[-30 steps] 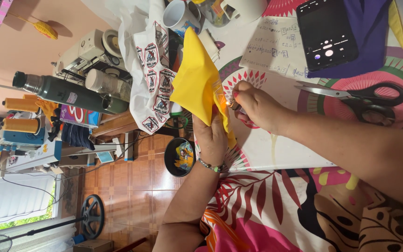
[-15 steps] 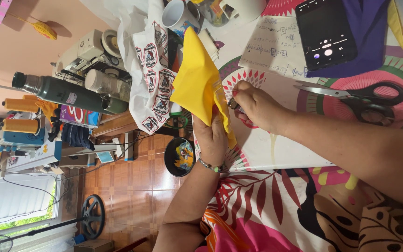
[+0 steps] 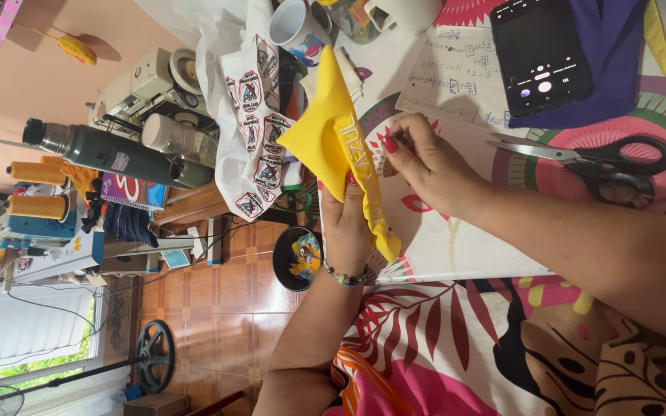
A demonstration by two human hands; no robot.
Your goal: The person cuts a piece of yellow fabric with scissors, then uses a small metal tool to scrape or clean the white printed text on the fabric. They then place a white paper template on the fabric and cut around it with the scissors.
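Note:
My left hand (image 3: 346,225), with a beaded bracelet at the wrist, grips a piece of yellow cloth (image 3: 325,139) with stitched lettering along its edge and holds it up over the table's edge. My right hand (image 3: 425,163) has red nails, and its fingertips are pinched together at the cloth's lettered edge. Whether they also hold something small, such as a needle, I cannot tell. Both hands touch the cloth, close together.
On the patterned table cover (image 3: 464,246) lie black-handled scissors (image 3: 610,166), a dark phone (image 3: 541,54) on purple cloth, a sheet of notes (image 3: 449,77) and a mug (image 3: 294,23). White printed fabric (image 3: 252,115) hangs beside them. A sewing machine (image 3: 140,85), a flask (image 3: 109,154) and thread cones (image 3: 36,189) stand beyond.
My right hand's fingertips have shifted slightly along the cloth's edge. My left hand and the yellow cloth stay almost where they were.

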